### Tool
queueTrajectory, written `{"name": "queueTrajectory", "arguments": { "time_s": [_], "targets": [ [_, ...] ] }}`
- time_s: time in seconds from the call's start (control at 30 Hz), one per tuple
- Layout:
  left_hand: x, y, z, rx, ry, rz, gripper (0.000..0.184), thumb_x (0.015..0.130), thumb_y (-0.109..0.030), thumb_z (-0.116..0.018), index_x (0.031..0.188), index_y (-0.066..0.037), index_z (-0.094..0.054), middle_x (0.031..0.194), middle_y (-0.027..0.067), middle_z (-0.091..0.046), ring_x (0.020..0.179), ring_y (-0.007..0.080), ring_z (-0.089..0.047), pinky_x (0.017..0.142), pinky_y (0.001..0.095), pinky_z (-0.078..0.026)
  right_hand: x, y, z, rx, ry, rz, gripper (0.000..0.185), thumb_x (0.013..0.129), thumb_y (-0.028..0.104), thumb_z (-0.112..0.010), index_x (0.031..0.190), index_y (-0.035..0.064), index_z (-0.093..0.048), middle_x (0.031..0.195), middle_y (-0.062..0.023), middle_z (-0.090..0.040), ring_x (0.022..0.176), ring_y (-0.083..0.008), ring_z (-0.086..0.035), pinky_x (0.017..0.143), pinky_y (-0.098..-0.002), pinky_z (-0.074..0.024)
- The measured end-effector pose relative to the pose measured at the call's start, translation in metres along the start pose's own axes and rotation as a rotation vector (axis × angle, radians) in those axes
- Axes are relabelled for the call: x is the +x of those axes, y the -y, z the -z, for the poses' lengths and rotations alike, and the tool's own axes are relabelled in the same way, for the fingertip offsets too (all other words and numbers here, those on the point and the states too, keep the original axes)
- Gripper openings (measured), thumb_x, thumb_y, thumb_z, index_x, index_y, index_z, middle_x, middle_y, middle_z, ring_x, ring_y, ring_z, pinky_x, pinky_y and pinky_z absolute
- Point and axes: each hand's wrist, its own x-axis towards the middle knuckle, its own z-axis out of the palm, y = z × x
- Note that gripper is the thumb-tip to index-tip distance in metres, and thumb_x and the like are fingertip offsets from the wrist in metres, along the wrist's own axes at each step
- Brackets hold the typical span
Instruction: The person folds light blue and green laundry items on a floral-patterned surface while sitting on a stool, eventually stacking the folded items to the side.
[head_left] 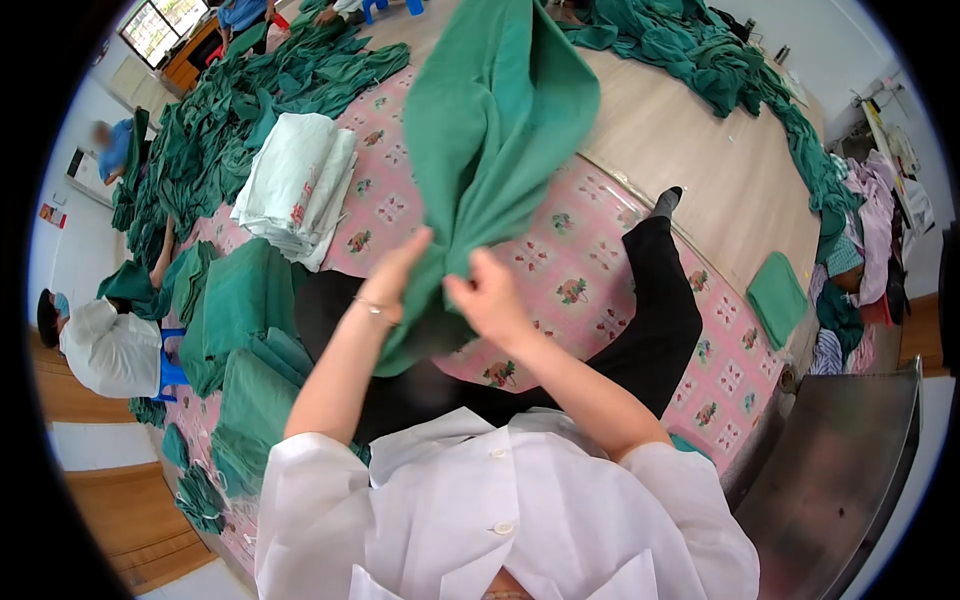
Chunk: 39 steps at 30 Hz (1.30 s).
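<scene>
L hand (393, 280) & R hand (492, 298) both grip the green cloth (490, 130), bunched narrow btwn them; fingers' detail is blurry. Cloth's held up out front, fanning wide twd top of view, w/ its lower end trailing below the hands. White cloth stack (290, 180) sits on the pink floral mat (600, 270), L of it; folded green cloths (250, 300) pile just nearer. Co-worker in white (108, 345) sits far L on a blue stool (174, 362).

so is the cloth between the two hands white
No, the cloth gathered between the left hand and right hand is plainly green.
</scene>
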Motion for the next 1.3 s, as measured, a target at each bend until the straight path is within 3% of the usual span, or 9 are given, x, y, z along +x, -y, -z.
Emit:
{"name": "queueTrajectory", "arguments": {
  "time_s": [0.2,0.37,0.43,0.6,0.67,0.87,1.0,1.2,1.3],
  "targets": [
    [-0.051,-0.072,-0.019,-0.204,0.145,-0.138,0.021,0.08,-0.011,-0.061,0.099,-0.002,-0.058,0.091,0.005,-0.062,0.079,0.0133,-0.059,0.07,0.0272,-0.048,-0.012,-0.033,0.029,0.773,-0.032,-0.423,0.018,0.083,0.018,-0.053,0.086,0.0009,-0.055,0.071,-0.008,-0.06,0.057,-0.0126,-0.055,0.054,-0.0236,-0.0451],
    [-0.084,-0.125,-0.014,-0.399,0.094,-0.355,0.022,0.084,-0.01,-0.055,0.104,-0.001,-0.056,0.096,0.0083,-0.062,0.082,0.0164,-0.062,0.072,0.0294,-0.051,-0.014,-0.177,0.021,0.931,-0.49,-0.9,0.036,0.087,0.035,-0.046,0.095,-0.0004,-0.052,0.084,-0.0125,-0.06,0.069,-0.0174,-0.057,0.06,-0.0283,-0.0476],
    [-0.092,-0.143,-0.006,-0.422,0.12,-0.413,0.024,0.085,-0.01,-0.053,0.107,0.001,-0.053,0.098,0.0102,-0.062,0.082,0.0178,-0.062,0.072,0.0295,-0.051,0.006,-0.199,0.016,1.317,-0.49,-1.045,0.052,0.088,0.04,-0.043,0.12,0.0001,-0.034,0.105,-0.0177,-0.052,0.088,-0.0253,-0.055,0.072,-0.037,-0.0476],
    [-0.114,-0.176,0.003,-0.432,0.091,-0.523,0.025,0.087,-0.01,-0.05,0.108,0.004,-0.051,0.098,0.0135,-0.061,0.082,0.0189,-0.062,0.072,0.0292,-0.051,0.121,-0.153,0.031,1.941,-0.785,-0.852,0.07,0.085,0.047,-0.045,0.133,0.0011,-0.021,0.127,-0.0176,-0.038,0.111,-0.0312,-0.042,0.09,-0.0479,-0.0397],
    [-0.113,-0.178,0.02,-0.395,0.014,-0.537,0.025,0.087,-0.01,-0.05,0.107,0.004,-0.051,0.096,0.0134,-0.061,0.082,0.0184,-0.062,0.071,0.0284,-0.051,0.157,-0.145,0.059,1.772,-0.624,-0.119,0.062,0.086,0.051,-0.039,0.125,0.0022,-0.038,0.123,-0.0161,-0.044,0.11,-0.0317,-0.043,0.095,-0.049,-0.0349],
    [-0.097,-0.173,0.042,-0.103,-0.148,-0.407,0.025,0.084,-0.01,-0.054,0.105,0.003,-0.053,0.095,0.0099,-0.061,0.079,0.0148,-0.061,0.07,0.0262,-0.05,0.206,-0.176,0.239,1.534,-0.852,-0.201,0.038,0.081,0.012,-0.033,0.113,-0.0025,-0.048,0.123,-0.0189,-0.046,0.112,-0.0322,-0.044,0.095,-0.0449,-0.0361],
    [-0.046,-0.148,0.068,-0.146,-0.165,-0.298,0.027,0.084,-0.01,-0.053,0.107,0.004,-0.052,0.097,0.0084,-0.061,0.08,0.0128,-0.06,0.07,0.0247,-0.049,0.153,-0.042,0.262,0.928,-0.702,0.075,0.034,0.079,0.006,-0.038,0.109,-0.0014,-0.051,0.107,-0.0154,-0.056,0.096,-0.0271,-0.056,0.086,-0.0361,-0.0451],
    [0.024,-0.112,-0.008,0.127,-0.228,-0.568,0.035,0.084,-0.023,-0.056,0.114,-0.005,-0.053,0.11,0.0053,-0.056,0.108,0.0156,-0.046,0.094,0.0297,-0.032,0.098,0.007,0.126,0.078,-0.247,0.238,0.028,0.072,-0.001,-0.046,0.099,-0.0024,-0.054,0.087,-0.0054,-0.058,0.08,-0.0143,-0.053,0.073,-0.027,-0.0426],
    [0.052,-0.102,-0.048,0.146,0.006,-0.344,0.031,0.082,-0.026,-0.059,0.099,-0.001,-0.06,0.098,0.0047,-0.06,0.091,0.0104,-0.051,0.081,0.0278,-0.041,0.084,-0.018,0.068,-0.263,-0.083,0.477,0.027,0.07,-0.003,-0.046,0.095,-0.0024,-0.055,0.086,-0.0207,-0.056,0.076,-0.0348,-0.055,0.066,-0.0331,-0.0445]
  ]
}}
